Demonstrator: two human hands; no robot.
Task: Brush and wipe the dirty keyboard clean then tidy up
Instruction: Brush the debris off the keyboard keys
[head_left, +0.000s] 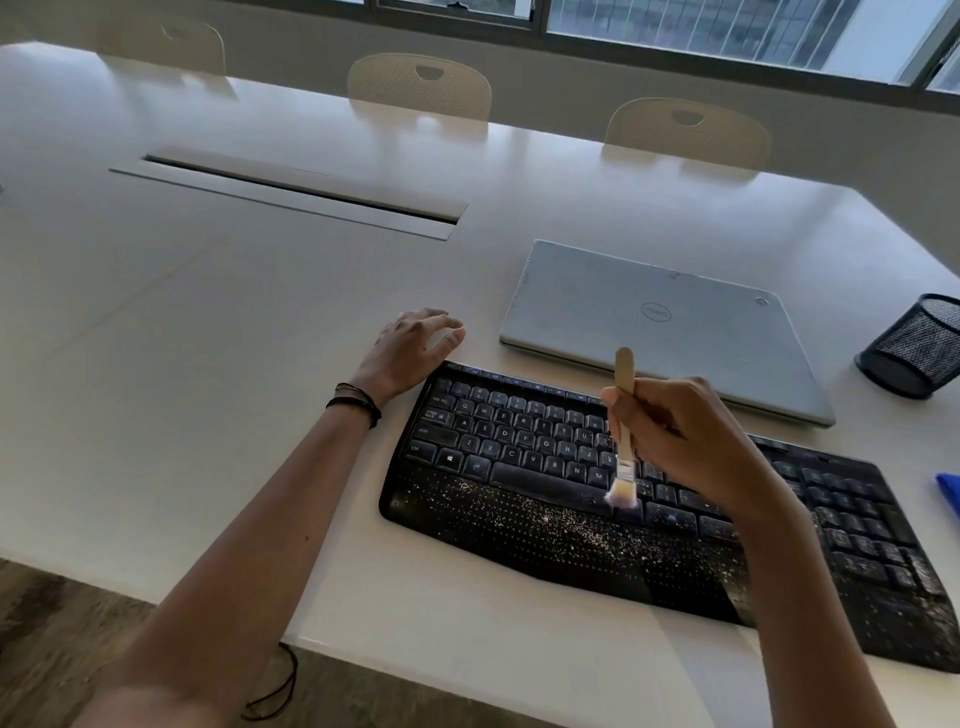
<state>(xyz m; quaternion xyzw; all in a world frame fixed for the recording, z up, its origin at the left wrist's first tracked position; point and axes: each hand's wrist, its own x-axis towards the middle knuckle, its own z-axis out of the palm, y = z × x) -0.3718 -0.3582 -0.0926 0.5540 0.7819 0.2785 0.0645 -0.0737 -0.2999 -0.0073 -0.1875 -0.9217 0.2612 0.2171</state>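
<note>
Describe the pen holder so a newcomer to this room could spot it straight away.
Start at the white table and find the closed silver laptop behind the black keyboard. Look right of the laptop, at the picture's right edge: the black wire-mesh pen cup stands there. It is the only round, see-through mesh thing; its neighbours are flat slabs.

Bare table left, laptop behind, mesh cup perhaps crowding right
</note>
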